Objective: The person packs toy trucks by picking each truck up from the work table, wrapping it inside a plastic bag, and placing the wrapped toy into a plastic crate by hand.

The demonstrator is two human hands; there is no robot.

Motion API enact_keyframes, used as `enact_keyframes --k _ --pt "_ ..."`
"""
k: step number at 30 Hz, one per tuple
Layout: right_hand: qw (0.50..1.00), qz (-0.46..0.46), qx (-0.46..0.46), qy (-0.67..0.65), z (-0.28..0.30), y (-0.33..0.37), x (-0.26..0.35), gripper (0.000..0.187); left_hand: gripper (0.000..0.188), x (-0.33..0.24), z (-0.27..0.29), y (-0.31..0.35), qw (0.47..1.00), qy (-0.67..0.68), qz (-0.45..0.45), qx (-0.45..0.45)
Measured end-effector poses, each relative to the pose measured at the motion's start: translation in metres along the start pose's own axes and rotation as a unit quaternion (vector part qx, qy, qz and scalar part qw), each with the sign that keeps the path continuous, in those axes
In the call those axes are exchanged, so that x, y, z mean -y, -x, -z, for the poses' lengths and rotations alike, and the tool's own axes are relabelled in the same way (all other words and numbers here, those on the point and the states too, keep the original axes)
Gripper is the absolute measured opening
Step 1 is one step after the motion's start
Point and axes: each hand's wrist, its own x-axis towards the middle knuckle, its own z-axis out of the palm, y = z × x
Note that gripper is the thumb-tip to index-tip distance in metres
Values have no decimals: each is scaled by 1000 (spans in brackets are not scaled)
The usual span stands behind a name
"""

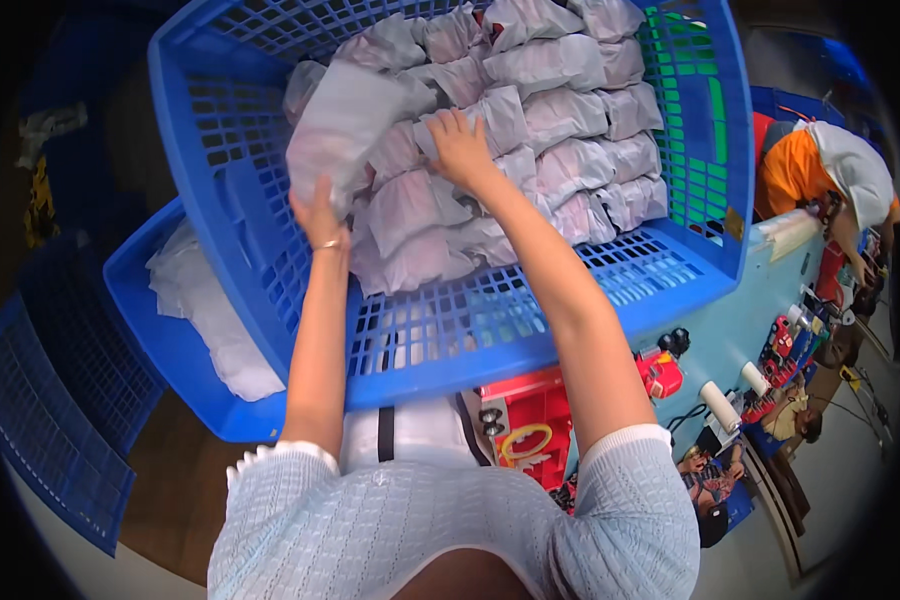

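A large blue plastic basket (440,370) with grid walls is in front of me, holding rows of packages in thin white wrapping, with pinkish contents showing through. On its left side my left hand (322,220) grips the lower end of one white-wrapped package (342,125), raised and tilted above the others. My right hand (460,150) lies on the packed rows near the middle, fingers stretched out and slightly apart. It touches a wrapped package (500,115) there. What lies under its palm is hidden.
Under the basket's left side, a blue bin (140,270) holds white wrapping sheets (210,310). Dark blue crates (60,400) stand at far left. To the right runs a light-blue bench (705,350) with red parts and white rolls. A person in orange (805,165) bends over it; others sit farther along.
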Motion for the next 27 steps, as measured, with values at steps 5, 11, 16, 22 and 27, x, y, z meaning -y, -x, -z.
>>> enact_keyframes --k 5,11,16,22,27 --pt "991 73 88 62 -52 -26 -38 20 58 33 37 -13 986 -154 -39 -42" --pt "981 50 187 -29 -35 -63 -38 20 62 81 32 -54 934 -320 -54 150" --pt "982 19 188 -7 -50 -56 -37 19 63 117 -6 -64 932 -300 39 199" --pt "998 22 36 43 -18 -30 -50 29 69 144 -12 -81 920 -303 81 236" --pt "983 -63 -124 -118 126 19 -18 53 65 108 54 -117 940 -144 177 255"
